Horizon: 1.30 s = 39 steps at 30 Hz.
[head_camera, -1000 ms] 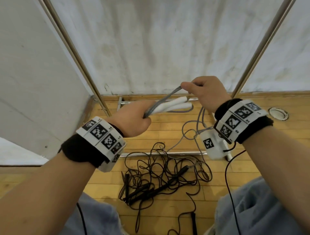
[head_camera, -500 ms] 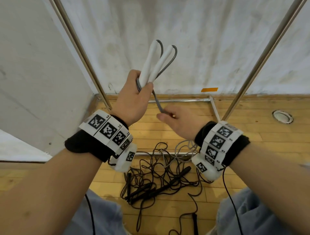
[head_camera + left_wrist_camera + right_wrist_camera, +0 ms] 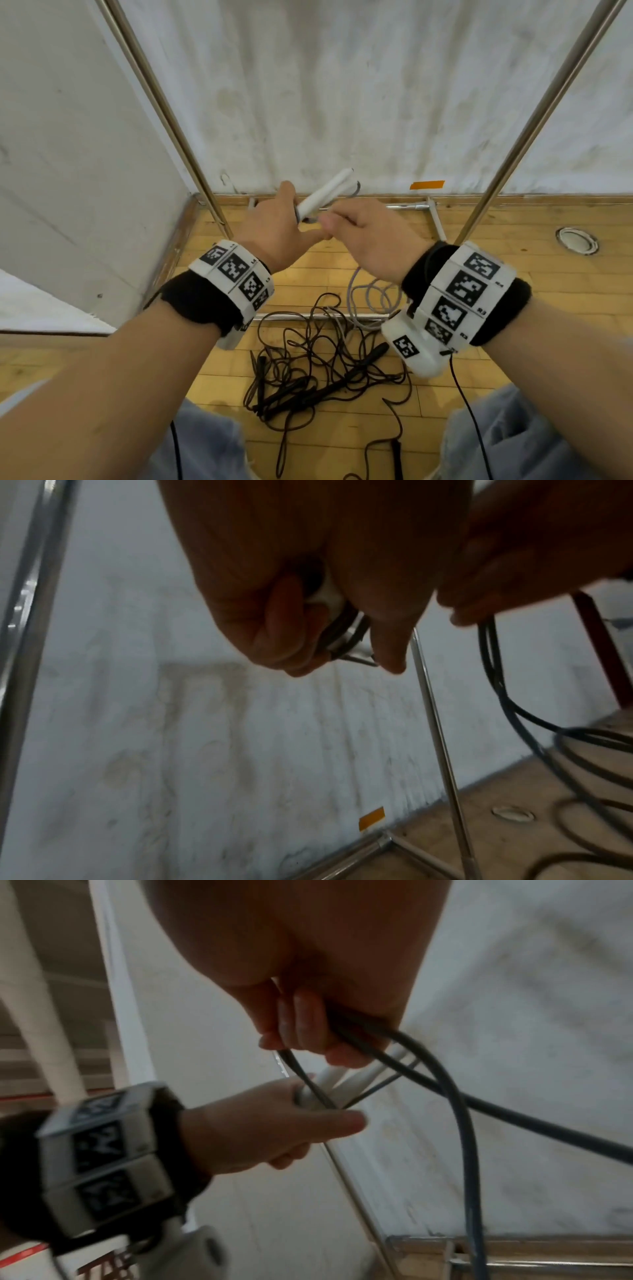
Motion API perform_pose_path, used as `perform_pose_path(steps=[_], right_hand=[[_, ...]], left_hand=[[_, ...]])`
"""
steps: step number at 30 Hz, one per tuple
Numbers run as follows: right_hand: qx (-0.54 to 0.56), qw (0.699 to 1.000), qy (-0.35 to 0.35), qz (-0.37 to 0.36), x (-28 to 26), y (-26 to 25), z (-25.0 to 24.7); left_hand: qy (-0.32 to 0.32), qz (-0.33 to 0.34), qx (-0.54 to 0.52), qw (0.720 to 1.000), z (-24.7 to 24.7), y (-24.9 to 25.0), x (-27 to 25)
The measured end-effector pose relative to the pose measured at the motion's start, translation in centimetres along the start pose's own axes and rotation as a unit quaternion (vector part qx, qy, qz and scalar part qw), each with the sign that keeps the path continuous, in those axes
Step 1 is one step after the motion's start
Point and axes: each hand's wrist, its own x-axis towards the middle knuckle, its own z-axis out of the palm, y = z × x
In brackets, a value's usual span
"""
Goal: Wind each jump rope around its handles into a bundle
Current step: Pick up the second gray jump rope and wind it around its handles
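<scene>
My left hand point(image 3: 277, 222) grips the two white handles point(image 3: 325, 193) of a jump rope, side by side, tips pointing up and right toward the wall. A few turns of the grey rope point(image 3: 346, 631) wrap the handles inside my fist. My right hand point(image 3: 356, 226) sits right beside the left and pinches the grey rope point(image 3: 404, 1047) close to the handles. From it the rope point(image 3: 368, 298) hangs in loops down to the floor. A second, black jump rope point(image 3: 308, 370) lies in a loose tangle on the floor below my hands.
Two slanted metal poles point(image 3: 164, 109) point(image 3: 534, 123) frame the spot, with metal base bars point(image 3: 435, 219) on the wooden floor. A white wall point(image 3: 342, 85) stands close ahead, with orange tape point(image 3: 426, 185) at its foot. A round metal floor fitting point(image 3: 577, 240) lies far right. My knees are at the bottom edge.
My left hand has dropped and tilted the handles from upright to slanting right. My right hand has come up from below with the rope to the handles.
</scene>
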Motion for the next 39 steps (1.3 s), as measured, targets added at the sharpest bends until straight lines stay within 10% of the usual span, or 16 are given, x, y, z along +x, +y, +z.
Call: perform_pose_path(steps=[11, 19, 33, 39], right_hand=[[-0.002, 0.998, 0.06, 0.025, 0.2, 0.9, -2.3], [-0.069, 0.978, 0.191, 0.054, 2.1, 4.7, -4.9], [0.162, 0.98, -0.046, 0.109, 1.3, 4.8, -0.9], [0.089, 0.991, 0.043, 0.087, 1.0, 3.6, 1.0]], left_hand=[[-0.047, -0.055, 0.119, 0.99, 0.5, -1.1, 0.2], [-0.057, 0.096, 0.072, 0.991, -0.6, 1.0, -1.1], [0.057, 0.089, -0.325, 0.94, -3.3, 3.9, -1.8], [0.095, 0.026, -0.318, 0.943, -3.1, 3.4, -0.3]])
